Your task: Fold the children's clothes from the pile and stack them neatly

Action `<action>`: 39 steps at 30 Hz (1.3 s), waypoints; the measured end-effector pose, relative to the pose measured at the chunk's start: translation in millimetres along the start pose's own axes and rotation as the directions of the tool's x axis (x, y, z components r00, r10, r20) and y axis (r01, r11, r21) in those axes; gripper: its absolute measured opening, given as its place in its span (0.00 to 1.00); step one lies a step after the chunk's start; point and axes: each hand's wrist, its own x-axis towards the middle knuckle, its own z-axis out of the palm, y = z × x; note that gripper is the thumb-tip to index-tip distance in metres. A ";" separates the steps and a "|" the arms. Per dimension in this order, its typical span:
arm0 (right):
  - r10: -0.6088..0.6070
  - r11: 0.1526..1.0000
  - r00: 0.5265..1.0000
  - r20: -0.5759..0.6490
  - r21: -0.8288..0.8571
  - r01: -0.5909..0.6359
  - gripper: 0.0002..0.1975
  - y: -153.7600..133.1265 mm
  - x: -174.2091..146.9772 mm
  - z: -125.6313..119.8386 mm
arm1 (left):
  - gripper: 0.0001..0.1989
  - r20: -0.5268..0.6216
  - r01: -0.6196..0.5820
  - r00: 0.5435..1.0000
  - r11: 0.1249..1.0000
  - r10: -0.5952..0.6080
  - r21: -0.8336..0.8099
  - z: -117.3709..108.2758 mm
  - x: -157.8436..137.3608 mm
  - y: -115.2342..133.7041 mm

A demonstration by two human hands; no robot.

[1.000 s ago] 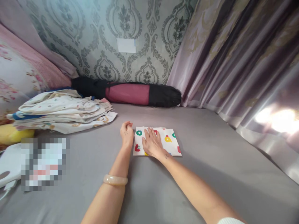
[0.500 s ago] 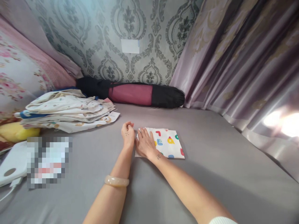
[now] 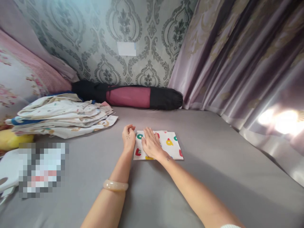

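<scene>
Nearest the body, a pale bangle [image 3: 115, 185] circles the left wrist above the grey sheet [image 3: 152, 199], and well off to the left of the hands lies a white device [image 3: 9, 166]. Ahead of the wrists, the folded cloth [image 3: 172, 150], white with coloured letters, lies flat and partly beneath the right hand [image 3: 152, 144], its longer axis running from left to right, across the line of the fingers. The right hand is the nearer one, since it lies over the left half of the cloth, fingers straight, close together and pointing away, gripping nothing; how hard it presses cannot be told. The left hand [image 3: 129, 136] is just beside the cloth's left edge, fingers loosely curled; whether it touches or pinches that edge is hidden. So most of the cloth's uncovered face extends to the right of both hands. Farther out, beyond the hands and to their left, sits a pile of cloths [image 3: 64, 115], and straight beyond them a long bag [image 3: 128, 97] lies along the wall [image 3: 97, 41].
</scene>
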 end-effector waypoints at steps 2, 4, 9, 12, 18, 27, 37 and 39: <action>0.019 0.998 1.000 -0.005 -0.059 -0.019 0.30 13.8 -6.6 -8.4 | 0.13 0.020 -0.028 0.999 0.999 0.028 0.030 1.6 -4.9 6.6; 0.025 0.993 1.000 0.007 -0.112 -0.024 0.30 26.3 -12.9 -12.9 | 0.13 0.061 -0.066 0.996 0.996 0.062 0.062 3.8 -11.1 13.3; 0.010 0.987 0.999 0.035 -0.163 -0.005 0.29 40.5 -21.8 -8.2 | 0.13 0.210 -0.151 0.970 0.979 0.120 0.139 10.0 -23.6 20.6; 0.022 0.984 1.000 0.019 -0.177 -0.018 0.29 40.4 -23.0 -2.8 | 0.14 0.244 -0.168 0.962 0.972 0.125 0.167 11.5 -24.7 17.7; 0.025 0.985 1.000 -0.001 -0.171 -0.025 0.29 37.7 -23.6 -2.0 | 0.16 0.265 -0.197 0.954 0.959 0.139 0.205 14.3 -26.3 12.2; 0.085 0.991 0.996 -0.012 -0.107 -0.086 0.28 56.0 -29.3 -23.0 | 0.18 0.476 -0.494 0.838 0.739 0.266 0.457 31.8 -54.7 18.2; 0.085 0.965 0.995 -0.052 -0.243 -0.095 0.27 77.5 -34.8 -13.7 | 0.21 0.650 -0.660 0.733 0.437 0.199 0.611 38.0 -72.7 6.8; 0.078 0.967 0.995 -0.060 -0.237 -0.091 0.27 77.4 -34.9 -13.1 | 0.22 0.650 -0.660 0.734 0.428 0.194 0.617 38.2 -71.9 6.4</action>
